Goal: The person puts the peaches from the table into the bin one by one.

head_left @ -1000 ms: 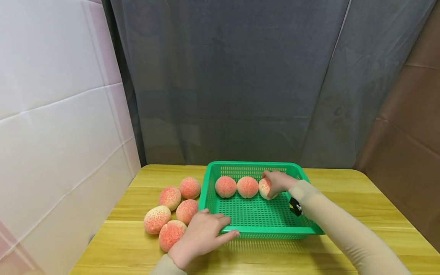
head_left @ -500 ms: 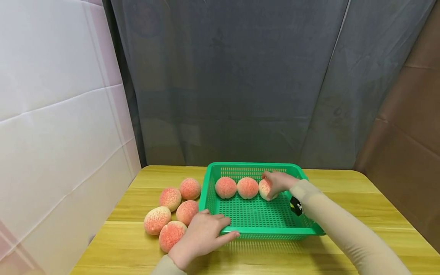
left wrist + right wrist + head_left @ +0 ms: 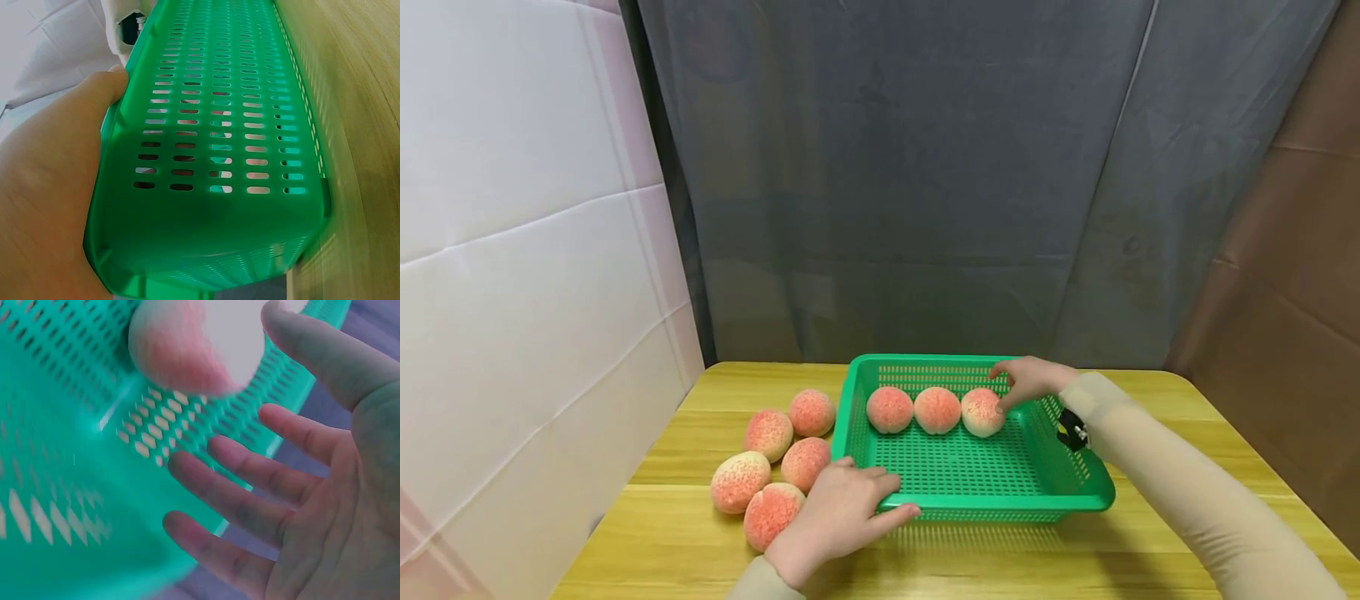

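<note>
A green perforated plastic basket (image 3: 992, 502) stands on the table, with a row of three peaches along its far side. My left hand (image 3: 846, 510) holds the basket's near left corner, fingers over the rim and thumb along the front. In the left wrist view the thumb lies at the rim of the basket wall (image 3: 206, 219). My right hand (image 3: 1032, 379) is just right of the rightmost peach (image 3: 982, 413), above the basket's far right part. In the right wrist view its fingers are spread, holding nothing, with the peach (image 3: 181, 350) beyond them.
Several loose peaches (image 3: 769, 435) lie in a cluster on the wooden table (image 3: 662, 533), left of the basket. A grey curtain (image 3: 887, 183) hangs behind, a white sheet (image 3: 535, 292) at left and a brown one (image 3: 1285, 333) at right.
My right hand has let go of the rightmost peach and moved a little right and up, leaving it in the row. The left hand stays on the basket corner.
</note>
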A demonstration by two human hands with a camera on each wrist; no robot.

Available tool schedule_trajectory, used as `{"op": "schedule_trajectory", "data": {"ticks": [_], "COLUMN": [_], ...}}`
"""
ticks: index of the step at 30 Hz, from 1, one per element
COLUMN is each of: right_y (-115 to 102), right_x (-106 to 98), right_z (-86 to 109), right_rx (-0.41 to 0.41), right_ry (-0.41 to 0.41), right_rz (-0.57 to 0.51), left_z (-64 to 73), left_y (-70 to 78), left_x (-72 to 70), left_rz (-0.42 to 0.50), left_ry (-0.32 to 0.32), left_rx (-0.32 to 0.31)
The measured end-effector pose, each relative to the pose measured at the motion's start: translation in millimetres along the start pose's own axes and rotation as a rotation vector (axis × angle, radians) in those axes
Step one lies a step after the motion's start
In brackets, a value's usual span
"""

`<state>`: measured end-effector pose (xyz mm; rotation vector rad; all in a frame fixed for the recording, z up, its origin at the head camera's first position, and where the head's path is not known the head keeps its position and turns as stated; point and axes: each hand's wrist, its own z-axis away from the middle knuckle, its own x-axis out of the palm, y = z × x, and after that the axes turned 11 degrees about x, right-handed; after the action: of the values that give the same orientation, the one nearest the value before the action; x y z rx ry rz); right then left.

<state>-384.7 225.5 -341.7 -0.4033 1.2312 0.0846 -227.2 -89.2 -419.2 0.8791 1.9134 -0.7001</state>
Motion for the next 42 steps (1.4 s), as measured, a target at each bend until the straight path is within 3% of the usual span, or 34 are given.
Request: {"op": "schedule_trajectory", "data": {"ticks": [6, 11, 13, 20, 25, 33, 42], "right_y": [18, 34, 40, 48, 44, 51, 68], "right_x": [-20, -23, -20, 2, 17, 28, 40], "right_z": [24.1, 44.9, 50.3, 62.1, 66.6, 66.7, 64.5], "right_rx": [-0.001, 0.004, 0.023, 0.063, 0.083, 0.013, -0.042], "right_ry": [0.021, 0.048, 0.036, -0.1, -0.127, -0.087, -0.107], "right_rz": [0.004, -0.013, -0.044, -0.36, -0.514, -0.591, -0.664], "left_z": [-0.2, 1.2, 2.5, 10.8, 16.0, 17.1, 18.4], "left_y": [-1.8, -2.9, -3.9, -6.6, -7.6, -9.5, -7.7], "left_x": [3.3, 2.9, 2.0, -2.9, -4.0, -4.4, -3.1], "left_rz": [-0.007, -0.01, -0.013, -0.02, -0.01, -0.016, -0.022], "left_ry": [0.016, 0.024, 0.024, 0.031, 0.029, 0.028, 0.036], "left_rx": [0.004, 0.002, 0.0, -0.019, -0.038, -0.052, -0.054]}}
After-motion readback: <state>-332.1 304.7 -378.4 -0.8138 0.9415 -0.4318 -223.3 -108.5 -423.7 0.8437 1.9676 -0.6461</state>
